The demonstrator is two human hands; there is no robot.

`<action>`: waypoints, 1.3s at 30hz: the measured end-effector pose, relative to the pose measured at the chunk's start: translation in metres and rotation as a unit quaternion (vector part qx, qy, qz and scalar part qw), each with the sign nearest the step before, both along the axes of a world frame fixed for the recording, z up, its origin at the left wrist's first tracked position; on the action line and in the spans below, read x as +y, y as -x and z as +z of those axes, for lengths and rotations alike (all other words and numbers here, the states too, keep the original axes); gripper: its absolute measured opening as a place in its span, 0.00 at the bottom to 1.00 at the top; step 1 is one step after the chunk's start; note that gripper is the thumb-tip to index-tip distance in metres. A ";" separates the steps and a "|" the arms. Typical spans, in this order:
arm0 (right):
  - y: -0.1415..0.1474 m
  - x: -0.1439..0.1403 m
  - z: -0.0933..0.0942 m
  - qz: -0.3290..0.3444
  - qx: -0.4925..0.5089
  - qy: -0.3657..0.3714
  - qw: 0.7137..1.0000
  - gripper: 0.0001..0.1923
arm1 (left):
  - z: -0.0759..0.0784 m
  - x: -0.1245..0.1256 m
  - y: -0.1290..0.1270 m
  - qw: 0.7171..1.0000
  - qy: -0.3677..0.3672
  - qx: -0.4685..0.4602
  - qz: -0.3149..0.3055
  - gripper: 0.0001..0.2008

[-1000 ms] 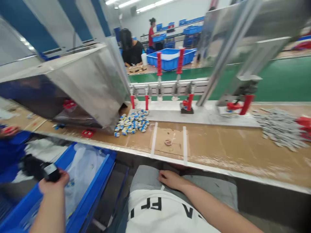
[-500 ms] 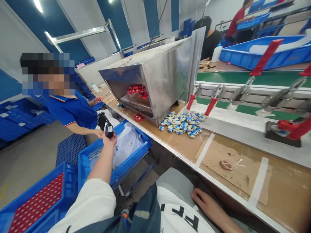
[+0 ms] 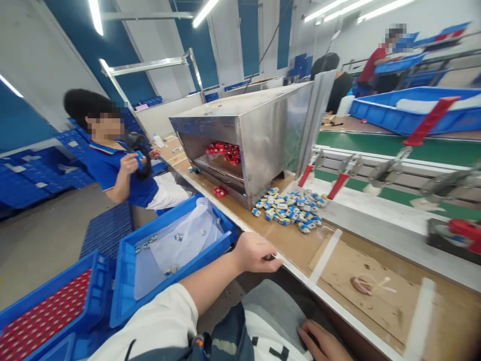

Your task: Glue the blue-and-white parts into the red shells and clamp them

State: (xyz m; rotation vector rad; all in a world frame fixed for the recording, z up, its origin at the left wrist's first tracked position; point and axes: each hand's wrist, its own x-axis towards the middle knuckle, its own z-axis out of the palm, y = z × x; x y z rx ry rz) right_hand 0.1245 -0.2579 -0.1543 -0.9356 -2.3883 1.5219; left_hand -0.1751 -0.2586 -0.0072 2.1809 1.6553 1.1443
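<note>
My left hand (image 3: 257,253) is curled into a loose fist at the white front edge of the workbench (image 3: 280,228), with nothing visible in it. Just beyond it lies a heap of small white, blue and yellow pieces (image 3: 291,205). Low in the view, my right hand (image 3: 319,341) rests by my lap, palm down with its fingers loosely stretched and partly cut off by the frame. A co-worker in a blue shirt (image 3: 124,175) sits at the left with a black headset-like object (image 3: 143,165) held in front of the chest.
A metal hood (image 3: 263,145) stands on the bench, with red pieces (image 3: 224,152) inside. Toggle clamps with red handles (image 3: 432,120) line the right side. A blue crate (image 3: 124,281) with plastic film and a crate of red pieces (image 3: 48,316) stand left. Taped cardboard (image 3: 334,296) covers the near bench.
My left hand has let go of the black headset-like object, now with the co-worker, and has moved back right to the bench edge. The view has tilted up slightly; my right hand stays low.
</note>
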 end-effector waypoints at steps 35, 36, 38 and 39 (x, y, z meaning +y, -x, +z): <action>-0.128 0.330 0.307 -0.399 0.358 -0.198 0.821 0.30 | -0.003 0.253 -0.195 0.955 0.074 -0.173 -0.230 0.25; -0.128 0.326 0.293 -0.423 0.362 -0.212 0.804 0.28 | -0.003 0.253 -0.195 0.954 0.078 -0.174 -0.231 0.24; -0.125 0.317 0.256 -0.505 0.357 -0.252 0.744 0.23 | -0.003 0.254 -0.195 0.954 0.084 -0.178 -0.226 0.24; -0.124 0.312 0.234 -0.556 0.342 -0.267 0.709 0.21 | -0.003 0.255 -0.195 0.954 0.087 -0.181 -0.224 0.24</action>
